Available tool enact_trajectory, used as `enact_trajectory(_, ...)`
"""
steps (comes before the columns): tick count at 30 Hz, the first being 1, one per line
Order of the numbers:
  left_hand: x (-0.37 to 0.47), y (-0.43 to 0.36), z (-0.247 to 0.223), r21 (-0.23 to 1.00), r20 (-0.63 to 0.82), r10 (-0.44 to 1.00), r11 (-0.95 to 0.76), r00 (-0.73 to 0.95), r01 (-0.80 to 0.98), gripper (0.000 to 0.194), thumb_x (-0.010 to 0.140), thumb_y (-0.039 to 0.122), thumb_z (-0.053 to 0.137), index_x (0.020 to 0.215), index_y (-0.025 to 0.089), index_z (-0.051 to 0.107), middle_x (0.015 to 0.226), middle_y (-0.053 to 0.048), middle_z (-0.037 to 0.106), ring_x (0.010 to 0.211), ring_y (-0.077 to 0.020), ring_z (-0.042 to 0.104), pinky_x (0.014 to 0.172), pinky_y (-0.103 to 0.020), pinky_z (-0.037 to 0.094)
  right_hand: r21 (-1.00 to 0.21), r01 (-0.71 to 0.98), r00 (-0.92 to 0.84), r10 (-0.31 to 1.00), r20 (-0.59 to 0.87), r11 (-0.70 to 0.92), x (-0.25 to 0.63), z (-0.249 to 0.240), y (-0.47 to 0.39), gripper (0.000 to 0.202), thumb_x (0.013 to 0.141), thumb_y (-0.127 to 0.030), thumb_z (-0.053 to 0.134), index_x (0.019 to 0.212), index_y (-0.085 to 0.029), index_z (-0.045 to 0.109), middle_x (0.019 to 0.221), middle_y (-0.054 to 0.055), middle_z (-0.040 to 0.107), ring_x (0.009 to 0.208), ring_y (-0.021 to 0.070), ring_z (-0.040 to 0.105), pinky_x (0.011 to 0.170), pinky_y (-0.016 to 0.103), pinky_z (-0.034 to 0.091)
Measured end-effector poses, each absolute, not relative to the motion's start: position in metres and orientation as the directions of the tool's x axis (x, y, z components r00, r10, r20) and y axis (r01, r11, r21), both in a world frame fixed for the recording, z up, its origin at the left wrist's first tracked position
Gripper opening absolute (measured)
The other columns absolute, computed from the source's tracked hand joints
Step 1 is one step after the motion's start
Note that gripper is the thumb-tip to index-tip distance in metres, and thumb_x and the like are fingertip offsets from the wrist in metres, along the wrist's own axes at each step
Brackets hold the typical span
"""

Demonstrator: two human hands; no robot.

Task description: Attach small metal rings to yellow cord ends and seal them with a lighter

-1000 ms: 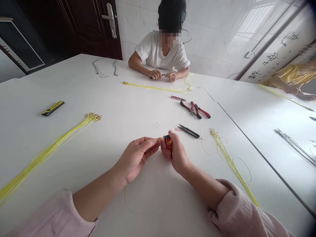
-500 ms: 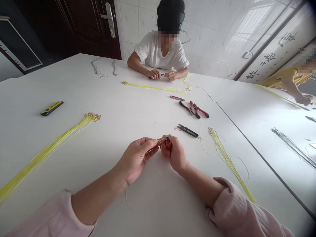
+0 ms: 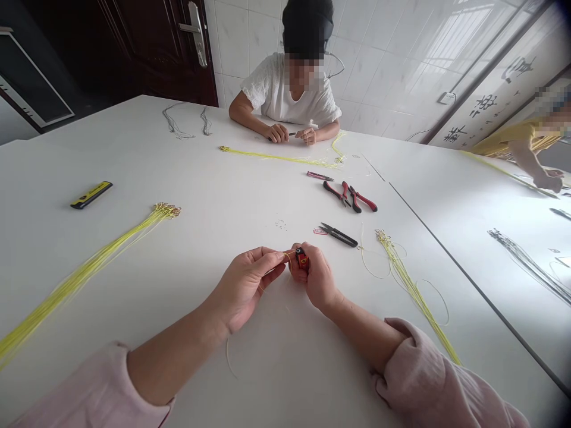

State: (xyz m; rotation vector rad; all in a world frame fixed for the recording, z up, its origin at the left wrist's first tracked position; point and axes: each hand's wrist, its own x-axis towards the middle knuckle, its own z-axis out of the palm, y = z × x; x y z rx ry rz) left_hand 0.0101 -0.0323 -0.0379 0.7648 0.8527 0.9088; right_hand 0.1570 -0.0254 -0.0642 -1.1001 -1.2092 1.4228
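Observation:
My left hand [image 3: 250, 279] pinches a thin yellow cord [image 3: 291, 261] between thumb and fingertips, and the cord makes a small loop by the right fingers. A loose tail of cord hangs below the left wrist onto the white table [image 3: 285, 368]. My right hand [image 3: 317, 274] is closed round a small red and black lighter [image 3: 302, 259], its end facing the cord. Both hands nearly meet in the middle. Whether a flame burns cannot be made out. Just beyond the right hand lie black thread snips [image 3: 339, 235].
Bundles of yellow cords lie left [image 3: 102, 261] and right [image 3: 413, 291]. Two red-handled pliers [image 3: 338, 194] and pink tweezers-like tool [image 3: 320, 176] lie farther off. A yellow box cutter [image 3: 91, 195] rests at left. A co-worker [image 3: 294, 101] sits opposite; another person [image 3: 530, 142] works at far right.
The hands hold almost the same pose. The lighter has turned slightly in the right hand. The whole view has shifted a little.

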Motion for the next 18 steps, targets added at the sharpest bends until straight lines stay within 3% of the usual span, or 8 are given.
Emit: enact_trajectory(18,0.0091,-0.0326,-0.0382,0.844,-0.305,0.888,0.42,0.344,-0.335,0.02,0.075,0.036,0.069,0.066,0.019,0.064,0.084,-0.003,0.066,0.093,-0.0183,0.059,0.081,-0.031,0.045,-0.997,-0.047,-0.154,0.987,-0.046,-0.054,0.1565,-0.0615,-0.0262,0.039,0.089,-0.037,0.028,0.055,-0.02,0.028,0.051,-0.003,0.023,0.053,0.012,0.019,0.051,0.028,0.02)
